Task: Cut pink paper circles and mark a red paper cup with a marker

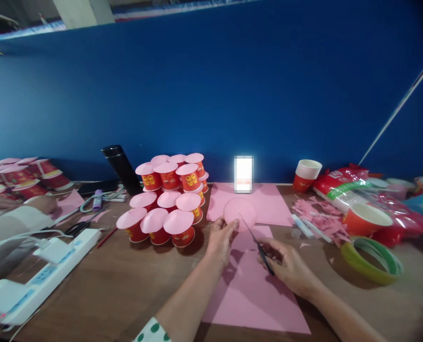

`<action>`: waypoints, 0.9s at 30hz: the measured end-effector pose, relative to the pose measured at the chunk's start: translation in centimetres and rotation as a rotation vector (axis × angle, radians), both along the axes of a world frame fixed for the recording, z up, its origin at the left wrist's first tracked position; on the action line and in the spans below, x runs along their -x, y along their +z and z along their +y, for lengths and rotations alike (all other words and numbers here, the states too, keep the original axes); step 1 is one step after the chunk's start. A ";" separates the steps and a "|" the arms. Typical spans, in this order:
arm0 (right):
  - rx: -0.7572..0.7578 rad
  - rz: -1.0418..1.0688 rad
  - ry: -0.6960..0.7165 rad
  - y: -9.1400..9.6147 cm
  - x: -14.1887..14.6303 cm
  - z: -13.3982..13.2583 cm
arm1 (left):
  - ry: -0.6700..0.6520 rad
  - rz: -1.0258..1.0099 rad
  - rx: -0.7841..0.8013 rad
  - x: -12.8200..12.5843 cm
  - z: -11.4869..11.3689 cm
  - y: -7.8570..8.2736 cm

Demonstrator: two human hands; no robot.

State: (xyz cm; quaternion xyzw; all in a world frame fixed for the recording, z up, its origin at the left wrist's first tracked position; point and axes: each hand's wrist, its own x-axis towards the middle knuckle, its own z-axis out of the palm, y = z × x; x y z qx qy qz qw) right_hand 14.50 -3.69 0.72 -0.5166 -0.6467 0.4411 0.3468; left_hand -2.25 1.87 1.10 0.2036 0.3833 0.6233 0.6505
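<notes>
A blue panel (211, 85) rises beyond the near pink sheet (254, 294), and a brown table (154, 285) spreads under and around that sheet. Further pink sheets (268, 204) lie past its far end. To the left of the near sheet stands a block of disc-topped red cups (168, 199), some set on top of others; the pink discs cover them, so what is inside does not show. To its right, past its far end, lies a red plastic bag (340, 183), with nested paper cups visible through the clear part.

Both hands are over the far end of the near sheet. The left hand (220, 240), toward its left side, has its grip pressed together on a pink circle (238, 208), thumb on top, pinching the circle's near left edge; most of the circle extends out beyond the fingertips. The right hand (286, 263), toward the sheet's right side, has its grip curled closed around scissors (264, 256). Their blades point away and leftward over the circle's near right part; how far they are parted I cannot tell.

Of the smaller containers, a stack of paper cups (306, 175) stands upright, one nested in another, beyond the sheet to the right. An orange paper cup (366, 221), nearer but also right of the sheet, shows its pale inside.
</notes>
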 end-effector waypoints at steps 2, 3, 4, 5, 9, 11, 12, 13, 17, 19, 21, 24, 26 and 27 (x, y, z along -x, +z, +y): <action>-0.005 -0.004 -0.010 -0.1 -0.1 0.1 | -0.002 -0.014 -0.002 0.0 0.1 -0.1; -0.008 -0.007 -0.014 -0.2 -0.1 0.1 | -0.003 -0.021 -0.002 0.0 0.1 -0.1; -0.011 -0.010 -0.018 -0.2 -0.1 0.1 | -0.005 -0.024 -0.002 0.0 0.1 -0.1; -0.016 -0.016 -0.020 -0.2 -0.1 0.2 | -0.005 -0.024 -0.003 0.0 0.1 -0.2; -0.035 -0.038 -0.019 -0.2 -0.2 0.2 | -0.003 -0.013 -0.004 0.0 0.0 -0.1; -0.032 -0.033 -0.021 -0.2 -0.2 0.1 | 0.002 -0.019 0.005 0.0 0.0 0.0; -0.029 -0.028 -0.025 -0.3 -0.2 0.1 | 0.005 -0.023 0.009 0.0 0.0 0.0; -0.025 -0.024 -0.026 -0.3 -0.2 0.1 | 0.008 -0.025 0.014 0.0 0.0 0.1; -0.024 -0.028 -0.027 -0.6 -0.2 0.2 | 0.010 -0.031 0.011 -0.1 0.0 0.1; -0.025 -0.028 -0.026 -0.7 -0.2 0.3 | 0.009 -0.035 0.005 -0.1 0.0 0.1; -0.024 -0.024 -0.026 -0.8 -0.2 0.2 | 0.007 -0.039 0.002 -0.1 0.0 0.1; -0.026 -0.016 -0.027 -0.7 -0.2 0.1 | 0.002 -0.043 0.002 -0.1 0.0 0.1; -0.030 -0.010 -0.029 -0.7 -0.2 0.1 | -0.001 -0.039 0.002 -0.1 0.0 0.1; -0.028 -0.007 -0.029 -0.6 -0.2 0.1 | -0.001 -0.038 0.000 -0.1 0.0 0.1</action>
